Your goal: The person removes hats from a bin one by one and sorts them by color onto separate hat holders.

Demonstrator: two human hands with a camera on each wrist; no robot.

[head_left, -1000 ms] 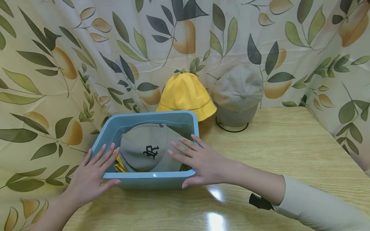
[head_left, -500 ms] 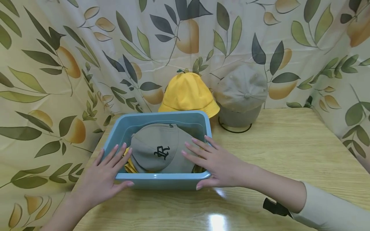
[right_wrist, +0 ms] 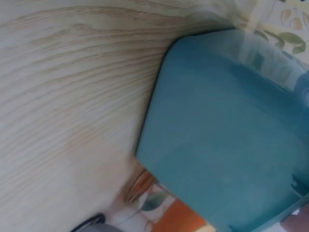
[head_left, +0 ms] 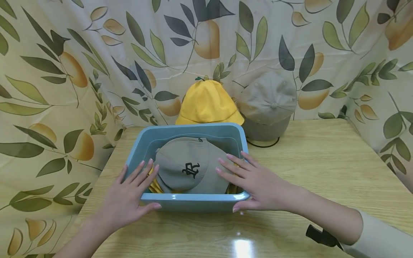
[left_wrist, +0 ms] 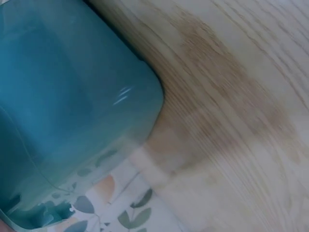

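Note:
A blue plastic bin (head_left: 193, 202) stands on the table in the head view. Inside it lies a grey baseball cap (head_left: 175, 165) with a black embroidered emblem, and yellow fabric (head_left: 155, 186) shows beneath. My left hand (head_left: 127, 200) rests on the bin's left front corner, fingers spread and nearly straight. At the opposite front corner, my right hand (head_left: 264, 186) lies over the rim with its fingers extended across the cap's edge. The left wrist view shows the bin's outer wall (left_wrist: 72, 82); the right wrist view shows another wall (right_wrist: 217, 130).
Behind the bin sits a yellow bucket hat (head_left: 208, 102), partly hidden by the rim. To its right a light grey cap (head_left: 267, 96) rests on a stand with a black ring base (head_left: 262, 145). A leaf-patterned curtain (head_left: 155, 28) encloses the wooden table (head_left: 316, 161).
The bin has slid to the right across the table with the caps inside, both hands moving along with it. The yellow hat and the light grey cap stay in place behind.

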